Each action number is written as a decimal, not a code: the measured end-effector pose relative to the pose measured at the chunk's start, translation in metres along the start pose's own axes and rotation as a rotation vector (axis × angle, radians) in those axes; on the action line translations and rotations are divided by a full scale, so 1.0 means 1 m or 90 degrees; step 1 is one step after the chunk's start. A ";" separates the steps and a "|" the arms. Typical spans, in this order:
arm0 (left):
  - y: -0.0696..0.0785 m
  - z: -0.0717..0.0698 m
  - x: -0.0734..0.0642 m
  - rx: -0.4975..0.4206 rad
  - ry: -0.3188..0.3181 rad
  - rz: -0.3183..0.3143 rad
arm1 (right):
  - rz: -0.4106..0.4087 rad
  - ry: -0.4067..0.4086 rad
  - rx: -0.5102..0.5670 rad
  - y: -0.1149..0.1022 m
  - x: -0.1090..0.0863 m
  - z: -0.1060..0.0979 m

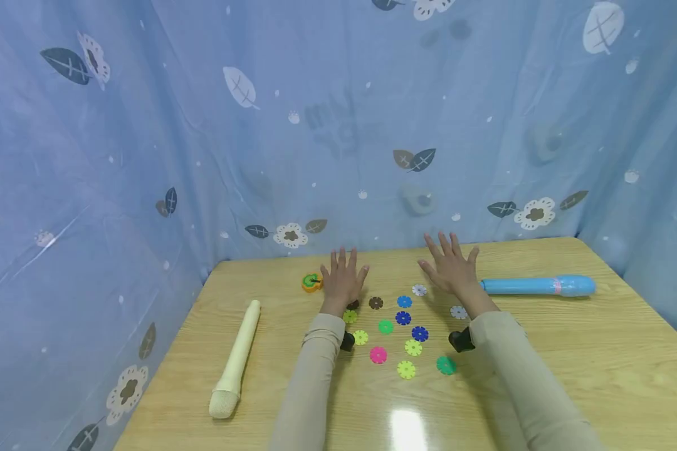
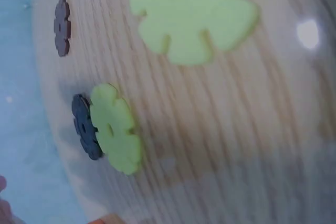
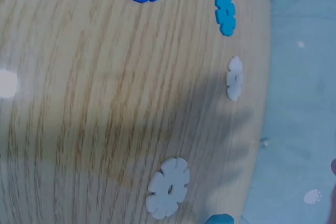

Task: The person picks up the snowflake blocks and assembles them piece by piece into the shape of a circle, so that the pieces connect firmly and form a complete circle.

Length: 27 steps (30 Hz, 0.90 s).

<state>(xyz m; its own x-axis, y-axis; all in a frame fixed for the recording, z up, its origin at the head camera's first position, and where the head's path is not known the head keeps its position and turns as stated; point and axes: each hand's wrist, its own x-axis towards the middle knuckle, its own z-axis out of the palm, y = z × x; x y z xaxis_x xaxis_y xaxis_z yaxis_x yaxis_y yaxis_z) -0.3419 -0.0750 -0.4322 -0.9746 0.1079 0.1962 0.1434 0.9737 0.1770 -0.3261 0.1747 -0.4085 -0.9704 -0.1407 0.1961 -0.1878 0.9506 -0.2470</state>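
My left hand is held with fingers spread toward the back edge, holding nothing. Beneath its wrist lie a yellow-green notched disc and a dark disc partly overlapped by it. A brown disc lies beyond. To the right, my right hand also has its fingers spread, with nothing in its grasp. White notched discs lie near it, its shadow falling on the wood. Between the forearms are several more discs: pink, green, dark blue and light blue.
A cream inflatable microphone-like stick lies at the left. One in blue lies at the right, just past the right wrist. Beside the left fingers sits a small orange-and-green toy. Blue patterned curtain encloses the wooden table.
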 end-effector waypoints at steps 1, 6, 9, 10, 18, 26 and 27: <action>-0.002 0.001 0.000 0.006 0.012 0.003 | 0.000 0.025 -0.007 -0.001 0.001 0.001; -0.010 -0.008 -0.003 -0.114 0.124 0.029 | -0.002 0.217 -0.016 -0.001 0.001 -0.003; -0.020 -0.020 -0.008 -0.287 0.150 0.045 | -0.022 0.290 0.035 0.002 -0.006 -0.011; -0.025 -0.024 -0.011 -0.335 0.140 0.044 | -0.030 0.298 0.060 0.004 -0.010 -0.013; -0.076 -0.043 -0.045 -0.416 -0.019 -0.016 | -0.097 0.100 0.274 0.034 -0.050 -0.016; -0.078 -0.012 -0.051 -0.407 -0.113 0.022 | -0.062 -0.121 0.286 0.060 -0.070 0.011; -0.077 -0.008 -0.053 -0.406 -0.118 0.021 | -0.060 -0.128 0.277 0.061 -0.071 0.015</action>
<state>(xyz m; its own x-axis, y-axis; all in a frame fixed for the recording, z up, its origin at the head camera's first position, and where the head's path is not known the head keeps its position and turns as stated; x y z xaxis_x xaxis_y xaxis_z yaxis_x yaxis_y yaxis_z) -0.2999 -0.1571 -0.4482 -0.9732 0.2242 0.0520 0.1918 0.6654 0.7215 -0.2708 0.2388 -0.4515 -0.9483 -0.3117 0.0604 -0.2806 0.7338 -0.6188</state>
